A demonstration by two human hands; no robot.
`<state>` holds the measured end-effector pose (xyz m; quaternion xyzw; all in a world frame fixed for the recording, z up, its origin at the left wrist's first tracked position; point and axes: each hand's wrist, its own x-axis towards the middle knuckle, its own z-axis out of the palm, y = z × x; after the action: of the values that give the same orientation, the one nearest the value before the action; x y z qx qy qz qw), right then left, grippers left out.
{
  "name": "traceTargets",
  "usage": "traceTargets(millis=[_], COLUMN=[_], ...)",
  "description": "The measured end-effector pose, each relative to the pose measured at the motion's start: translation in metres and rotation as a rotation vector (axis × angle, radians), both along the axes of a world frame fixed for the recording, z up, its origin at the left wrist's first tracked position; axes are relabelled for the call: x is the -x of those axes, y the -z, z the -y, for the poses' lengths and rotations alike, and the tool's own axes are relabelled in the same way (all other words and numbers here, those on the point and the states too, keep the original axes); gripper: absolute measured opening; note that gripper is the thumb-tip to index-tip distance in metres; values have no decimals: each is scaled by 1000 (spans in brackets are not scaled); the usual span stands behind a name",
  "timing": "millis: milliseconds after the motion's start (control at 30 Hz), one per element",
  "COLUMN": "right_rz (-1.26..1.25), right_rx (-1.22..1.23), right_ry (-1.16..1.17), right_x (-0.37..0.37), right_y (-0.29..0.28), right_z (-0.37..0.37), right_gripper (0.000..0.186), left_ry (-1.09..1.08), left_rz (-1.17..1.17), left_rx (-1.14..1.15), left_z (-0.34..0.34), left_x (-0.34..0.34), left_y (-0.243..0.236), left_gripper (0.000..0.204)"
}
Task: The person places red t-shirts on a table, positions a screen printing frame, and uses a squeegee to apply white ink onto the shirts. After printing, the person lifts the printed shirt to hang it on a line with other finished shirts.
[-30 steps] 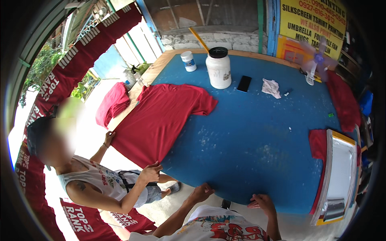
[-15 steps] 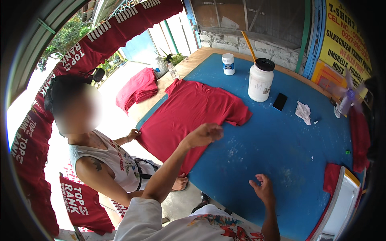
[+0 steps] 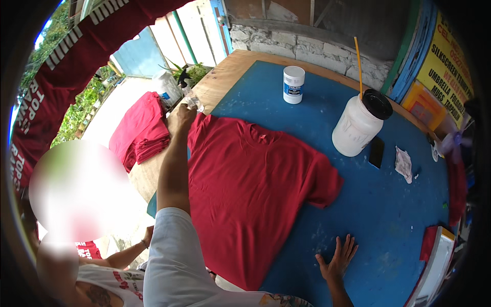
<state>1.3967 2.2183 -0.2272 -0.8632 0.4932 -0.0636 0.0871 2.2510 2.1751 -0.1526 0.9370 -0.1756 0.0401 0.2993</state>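
Nearest: white sleeve (image 3: 176,256) of the wearer, its shirt cut off at the lower edge. Co-worker (image 3: 110,281) at lower left, upper part blurred out; one forearm visible, its hand partly hidden behind the sleeve.

Right hand (image 3: 337,260): fingers spread wide, nothing held, over the blue tabletop (image 3: 358,215); underside of the palm hidden.

Red T-shirt (image 3: 245,199): spread on the tabletop between the arms, collar at the far side; left edge partly covered by the left arm.

Left hand (image 3: 185,115): extended past the shirt's left sleeve, at the clear spray bottle (image 3: 198,104). Fingers bent, mostly hidden; cannot tell whether they grip it. Folded red stack (image 3: 140,130) just beside.

Farther: black phone (image 3: 377,152), partly hidden by the large white jar (image 3: 355,128).
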Motion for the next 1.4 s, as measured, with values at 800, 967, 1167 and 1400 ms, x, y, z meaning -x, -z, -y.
traceTargets(millis=[800, 967, 1167, 1400], right_rz=[-122, 55, 276, 783], right_rx=[-203, -51, -265, -641], right_ry=[82, 51, -8, -130], right_x=[-10, -4, 20, 179], right_y=[-19, -3, -12, -62], right_z=[-2, -7, 1, -74], right_gripper=[106, 103, 95, 78], left_ry=[93, 339, 459, 660], left_rz=[544, 420, 689, 308], left_rx=[254, 484, 459, 742], left_z=[32, 33, 30, -26], left_x=[-164, -77, 111, 487], left_y=[-10, -55, -97, -158], left_gripper=[84, 64, 65, 65])
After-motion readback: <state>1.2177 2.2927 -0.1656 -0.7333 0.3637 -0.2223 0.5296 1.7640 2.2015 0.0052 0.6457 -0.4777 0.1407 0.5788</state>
